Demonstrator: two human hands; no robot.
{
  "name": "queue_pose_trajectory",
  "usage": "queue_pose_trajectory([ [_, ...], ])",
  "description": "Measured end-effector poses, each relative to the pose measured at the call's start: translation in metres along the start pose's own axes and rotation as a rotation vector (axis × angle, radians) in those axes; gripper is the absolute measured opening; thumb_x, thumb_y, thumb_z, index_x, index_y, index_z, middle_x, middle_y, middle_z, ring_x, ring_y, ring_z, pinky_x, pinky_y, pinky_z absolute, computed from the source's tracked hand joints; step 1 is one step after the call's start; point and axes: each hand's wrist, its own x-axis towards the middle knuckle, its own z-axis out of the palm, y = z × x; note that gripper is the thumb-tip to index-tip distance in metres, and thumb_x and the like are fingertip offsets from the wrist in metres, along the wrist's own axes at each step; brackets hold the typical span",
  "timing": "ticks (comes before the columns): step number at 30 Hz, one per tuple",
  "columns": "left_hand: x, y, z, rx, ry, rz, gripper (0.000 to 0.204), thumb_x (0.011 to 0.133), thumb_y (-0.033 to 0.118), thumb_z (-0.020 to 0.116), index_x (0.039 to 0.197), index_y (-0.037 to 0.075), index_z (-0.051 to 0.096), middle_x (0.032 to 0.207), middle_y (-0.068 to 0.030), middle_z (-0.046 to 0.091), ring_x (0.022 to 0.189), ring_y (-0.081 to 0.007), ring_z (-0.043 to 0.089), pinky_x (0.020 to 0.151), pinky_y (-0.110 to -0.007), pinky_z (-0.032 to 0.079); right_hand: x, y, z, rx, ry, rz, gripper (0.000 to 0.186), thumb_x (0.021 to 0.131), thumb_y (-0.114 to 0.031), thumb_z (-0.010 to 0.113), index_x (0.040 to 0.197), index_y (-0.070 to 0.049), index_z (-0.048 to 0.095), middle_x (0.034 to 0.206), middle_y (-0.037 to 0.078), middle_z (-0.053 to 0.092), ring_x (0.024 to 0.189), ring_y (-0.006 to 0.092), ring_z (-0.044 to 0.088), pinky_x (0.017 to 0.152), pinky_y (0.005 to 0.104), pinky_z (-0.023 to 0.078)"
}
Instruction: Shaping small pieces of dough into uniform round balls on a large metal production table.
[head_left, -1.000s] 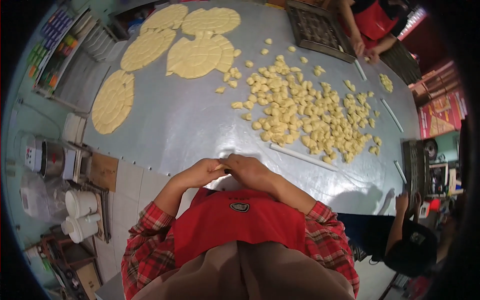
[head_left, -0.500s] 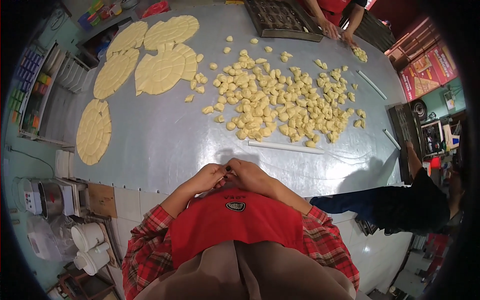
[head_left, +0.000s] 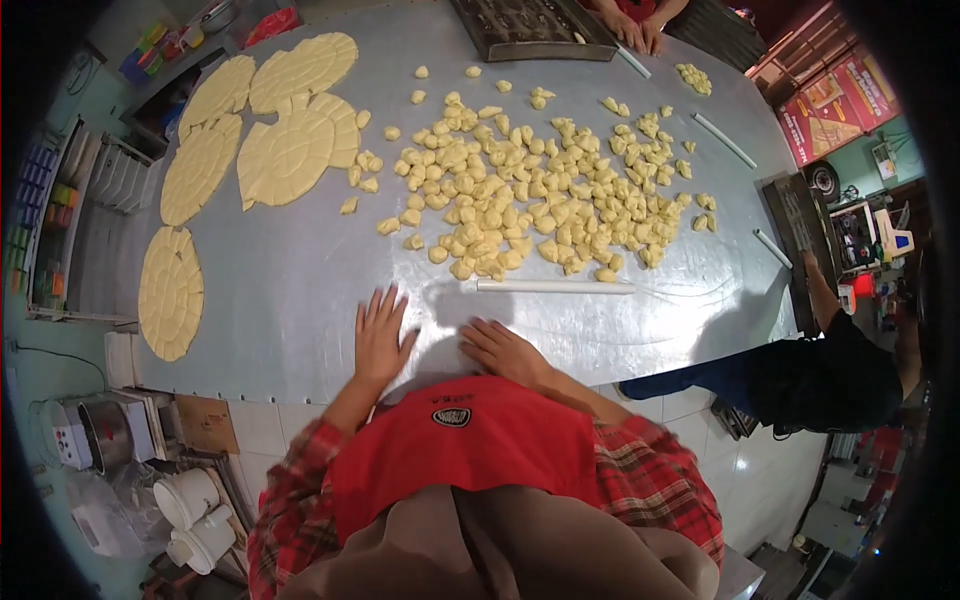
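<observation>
My left hand (head_left: 380,335) and my right hand (head_left: 500,350) rest near the front edge of a steel table (head_left: 280,280), fingers stretched out and nothing visible in them. Just beyond them lies a white rod (head_left: 555,287). Past it, many small pale dough pieces (head_left: 500,190) are scattered across the middle and right. On the left lie several flattened, scored dough rounds (head_left: 170,290), some touching each other.
A co-worker's hands (head_left: 640,30) are at the far edge beside a dark tray (head_left: 530,25). At right, a person in dark clothes (head_left: 810,390) reaches toward another tray (head_left: 798,225). More white rods (head_left: 725,140) lie rightward. A mixer (head_left: 105,435) and white buckets (head_left: 185,500) stand lower left.
My hands have parted from being joined around a small piece, spread open and come down onto the table. The view has shifted, with the table's contents appearing further left.
</observation>
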Motion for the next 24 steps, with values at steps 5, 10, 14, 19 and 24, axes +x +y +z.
queue_pose_trajectory([
  [5,0.04,-0.039,-0.019,-0.052,0.346,0.087,0.042,0.075,0.012,0.067,0.116,0.008,0.059,0.124,-0.0159,0.052,0.113,-0.0356,0.05,0.096,-0.045,0.038,0.027,0.016,-0.026,0.064,0.089,0.07,0.04,0.081,-0.012,0.056,0.12,-0.003,0.054,0.135,0.016,0.045,0.13,0.0336,0.037,0.108,0.0442,0.03],
  [10,-0.036,-0.057,-0.012,-0.354,0.215,-0.134,0.03,0.079,0.005,0.065,0.109,0.007,0.059,0.093,-0.0102,0.058,0.085,-0.0251,0.058,0.074,-0.034,0.048,-0.051,0.019,-0.011,0.114,0.09,0.054,0.035,0.08,-0.006,0.056,0.115,-0.003,0.057,0.117,0.015,0.055,0.111,0.0333,0.051,0.096,0.0405,0.042],
  [14,-0.007,0.023,0.028,-1.407,0.12,-0.39,0.021,0.085,0.001,0.064,0.1,0.005,0.049,0.086,-0.0036,0.058,0.077,-0.0101,0.059,0.066,-0.024,0.049,0.02,-0.01,-0.034,0.908,0.482,0.488,0.025,0.095,-0.015,0.048,0.113,0.001,0.053,0.104,0.017,0.054,0.097,0.0262,0.056,0.08,0.0317,0.046],
  [19,0.046,0.032,0.005,-1.155,-0.192,-0.158,0.016,0.089,0.01,0.06,0.102,0.001,0.061,0.095,-0.007,0.064,0.089,-0.0121,0.06,0.077,-0.028,0.049,0.038,0.028,-0.017,1.149,0.434,0.682,0.017,0.091,-0.011,0.05,0.101,0.001,0.058,0.09,0.008,0.062,0.088,0.0184,0.058,0.084,0.0314,0.045],
  [24,0.106,-0.159,-0.051,-0.497,0.361,-0.502,0.019,0.089,0.011,0.055,0.105,0.003,0.061,0.091,-0.0084,0.065,0.083,-0.0145,0.059,0.075,-0.028,0.048,-0.068,0.174,-0.128,-0.059,0.413,0.964,0.037,0.093,-0.026,0.041,0.112,-0.003,0.063,0.117,0.022,0.057,0.109,0.0377,0.051,0.096,0.0445,0.038],
])
